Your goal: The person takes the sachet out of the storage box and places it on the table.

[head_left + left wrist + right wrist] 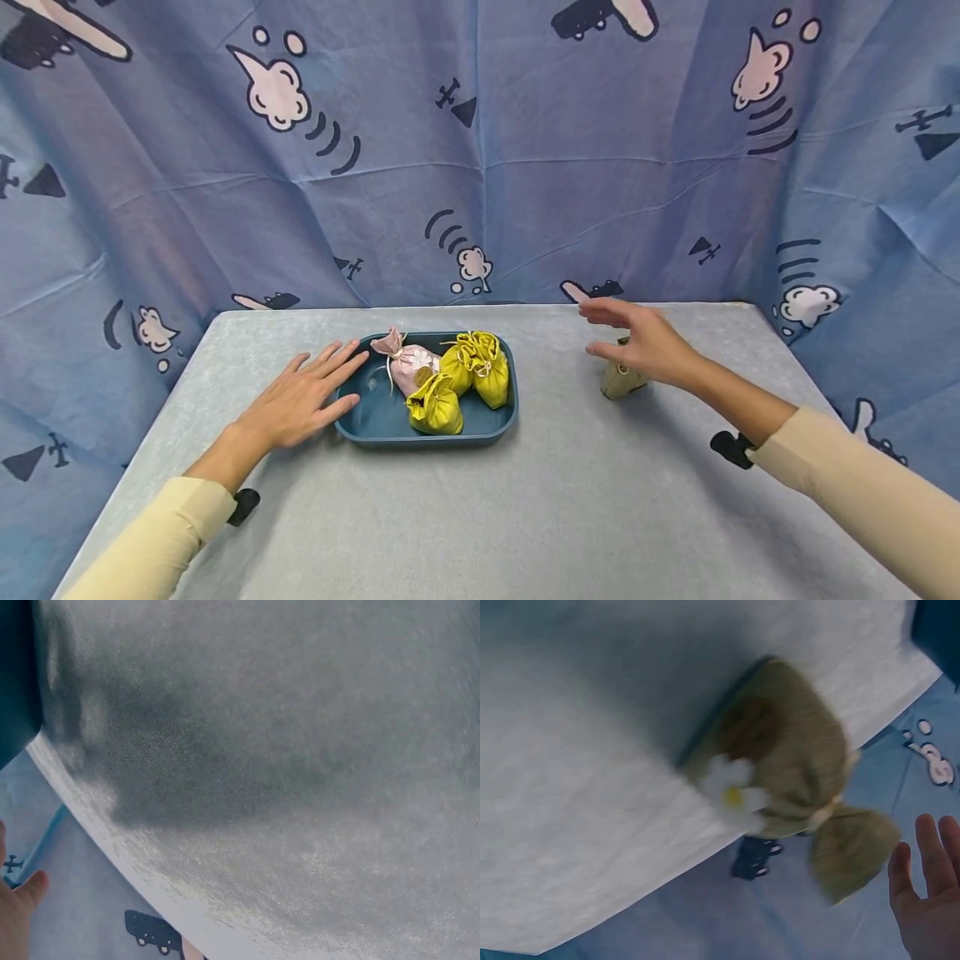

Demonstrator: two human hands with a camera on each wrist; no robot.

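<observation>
Two hands are out, and neither holds anything. Your right fingers [600, 312] are straight and spread, hovering just over a tan pouch [621, 379] that stands on the surface [525, 500], well to the right of the tray [367, 429]. From the right wrist view the pouch [780, 750] shows a small white flower and a tied neck with a flared top, and your fingertips [930, 855] sit past that top, not yet touching. Your left fingers [333, 358] lie flat and slightly apart, their tips touching the tray's left rim, the palm on the surface beside it.

Inside the tray, a pink pouch [411, 367] lies at the left and three yellow pouches [465, 379] fill the middle and right.

To take the tan pouch well, I'd judge the tied neck is your best hold: bring your right hand [645, 346] down so thumb and fingers close below the flared top, where the cloth is gathered and firm. A soft body may sag or tip if pinched low. Keep your left hand [296, 404] pressed where it is, so the tray does not slide.
</observation>
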